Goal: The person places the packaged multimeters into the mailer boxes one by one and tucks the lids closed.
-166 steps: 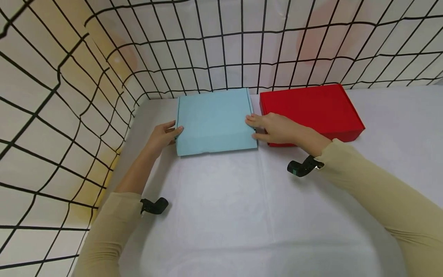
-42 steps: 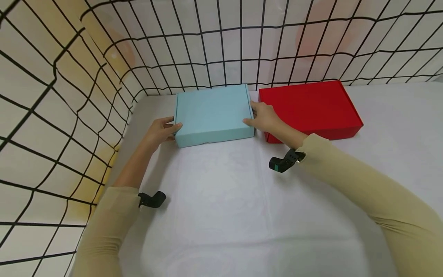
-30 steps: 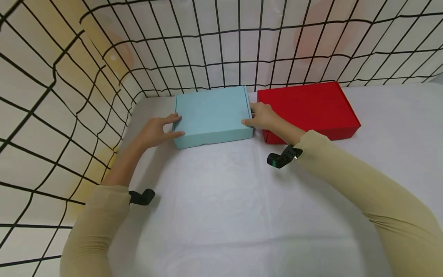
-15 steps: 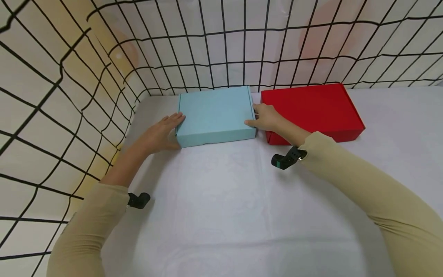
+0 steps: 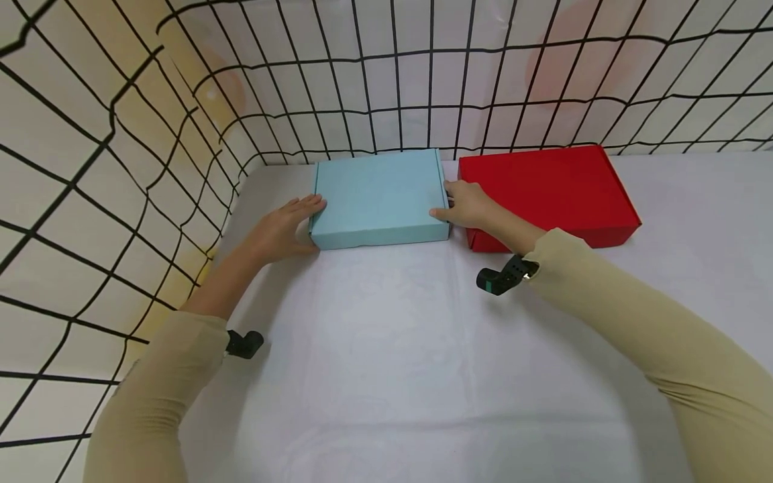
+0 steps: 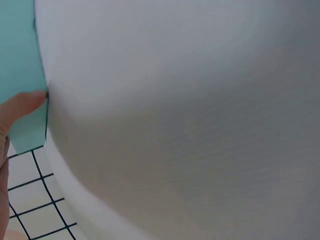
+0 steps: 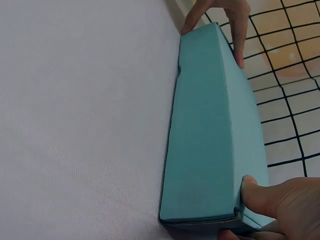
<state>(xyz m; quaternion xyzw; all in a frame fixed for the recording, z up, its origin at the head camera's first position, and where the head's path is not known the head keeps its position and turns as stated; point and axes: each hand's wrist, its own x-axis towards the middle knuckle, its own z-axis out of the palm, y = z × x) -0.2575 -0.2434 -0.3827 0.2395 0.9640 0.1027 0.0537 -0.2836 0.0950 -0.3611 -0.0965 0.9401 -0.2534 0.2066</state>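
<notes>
A light blue cardboard box (image 5: 380,194) lies flat on the white tablecloth, its lid down and its front wall toward me. My left hand (image 5: 284,228) grips its left end, fingertips on the top edge and thumb low at the front corner. In the left wrist view the thumb (image 6: 25,107) touches the box (image 6: 22,60). My right hand (image 5: 471,204) grips the right end, thumb on top and the other fingers at the side. The right wrist view has the box (image 7: 200,125) between the left hand (image 7: 220,12) and the right hand (image 7: 290,205).
A red box (image 5: 549,191) lies right beside the blue one, partly behind my right hand and wrist. Black wire grid panels (image 5: 410,80) stand along the back and the left side. White tablecloth (image 5: 374,349) stretches in front of the boxes.
The blue box's lid sat slightly raised at the front earlier and now lies level. My left thumb has moved from its top to the front corner. My right hand has shifted to grip the right end.
</notes>
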